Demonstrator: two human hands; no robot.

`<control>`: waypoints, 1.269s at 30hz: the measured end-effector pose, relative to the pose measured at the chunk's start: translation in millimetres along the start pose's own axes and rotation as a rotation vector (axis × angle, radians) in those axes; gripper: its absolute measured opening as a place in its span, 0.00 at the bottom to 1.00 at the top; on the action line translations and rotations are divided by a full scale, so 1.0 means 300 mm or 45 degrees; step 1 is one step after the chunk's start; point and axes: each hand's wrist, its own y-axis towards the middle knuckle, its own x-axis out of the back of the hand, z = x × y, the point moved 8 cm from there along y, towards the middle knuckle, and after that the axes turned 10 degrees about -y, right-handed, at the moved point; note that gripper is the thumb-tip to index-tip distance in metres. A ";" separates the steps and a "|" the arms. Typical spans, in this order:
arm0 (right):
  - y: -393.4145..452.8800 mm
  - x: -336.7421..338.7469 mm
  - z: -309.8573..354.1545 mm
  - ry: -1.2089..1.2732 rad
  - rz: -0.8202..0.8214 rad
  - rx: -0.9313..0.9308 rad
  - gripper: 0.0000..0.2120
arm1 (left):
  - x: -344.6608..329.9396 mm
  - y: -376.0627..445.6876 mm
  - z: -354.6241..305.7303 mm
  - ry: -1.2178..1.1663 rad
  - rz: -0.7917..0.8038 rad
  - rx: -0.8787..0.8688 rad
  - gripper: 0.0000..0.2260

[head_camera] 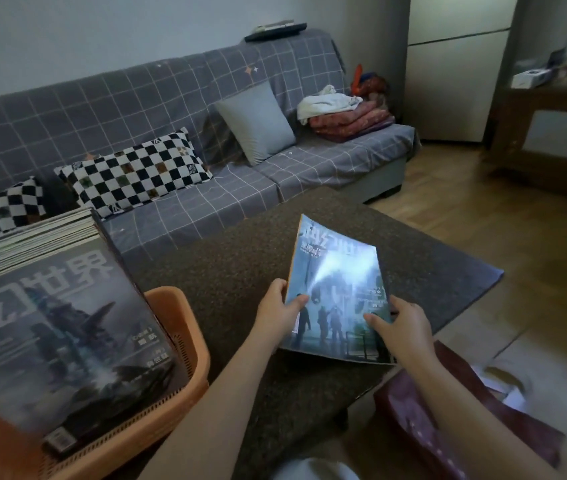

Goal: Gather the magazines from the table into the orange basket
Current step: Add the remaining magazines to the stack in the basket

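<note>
Speckled felt table (240, 271), both hands' (277, 315) (405, 327) curled fingers gripping glossy, bowed magazine (339, 289) beside latticed orange basket (185, 341).

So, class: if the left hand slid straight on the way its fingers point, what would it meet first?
The left hand points right, across the magazine it already grips. Going on, it would probably meet the right hand on the opposite edge, though depth is unclear.
</note>
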 end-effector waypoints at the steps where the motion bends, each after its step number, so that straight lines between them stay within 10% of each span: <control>1: -0.012 0.005 -0.004 0.055 0.023 -0.008 0.29 | 0.012 -0.030 -0.012 -0.043 -0.026 -0.052 0.08; 11: -0.239 0.071 0.220 0.991 0.396 0.152 0.08 | 0.301 -0.366 -0.149 -0.230 -0.264 -0.408 0.05; 38: -0.545 -0.413 0.921 0.378 0.441 0.842 0.09 | 1.092 -0.685 0.153 -0.218 -1.036 -0.255 0.08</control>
